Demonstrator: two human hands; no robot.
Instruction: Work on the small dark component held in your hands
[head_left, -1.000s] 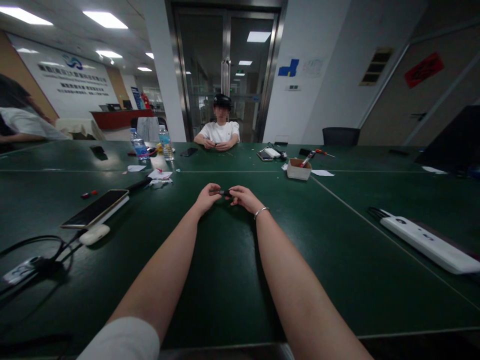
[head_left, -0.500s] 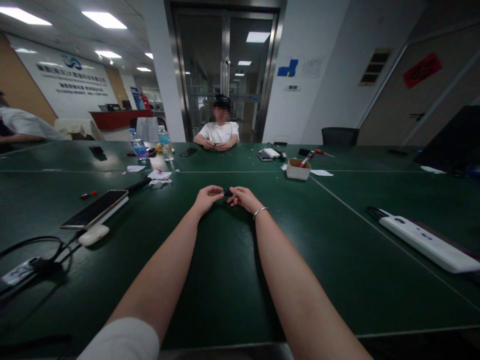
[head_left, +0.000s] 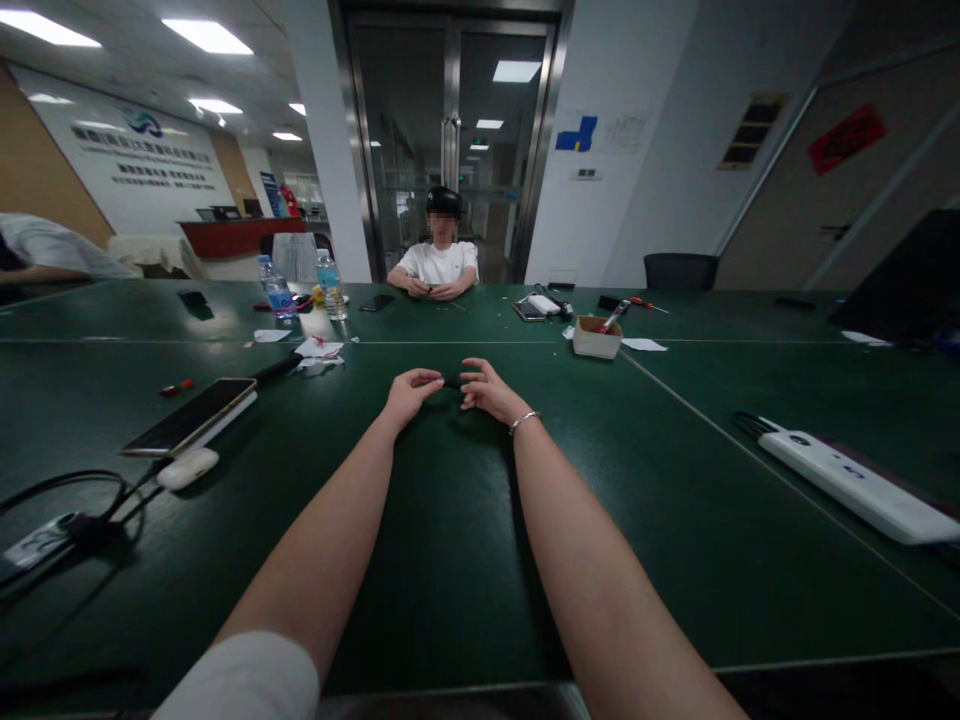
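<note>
A small black object (head_left: 452, 382) is between my two hands above the green table (head_left: 465, 560); its kind is too small to make out. The fingers of my left hand (head_left: 411, 393) pinch its left end. Beside its right end is my right hand (head_left: 491, 392), with thumb and fingers spread apart and a silver bangle on the wrist. Whether a right fingertip still touches the object I cannot tell.
To the left lie a phone on a white box (head_left: 199, 415), a white earbud-like case (head_left: 187, 468), cables and paper scraps (head_left: 319, 348). A small box (head_left: 597, 338) stands ahead right; a white power-bank-like device (head_left: 855, 480) lies right. A person (head_left: 439, 262) sits opposite.
My right hand has loosened from its pinch, its fingers lifting and spreading. My left hand has shifted slightly left, still pinching the black object.
</note>
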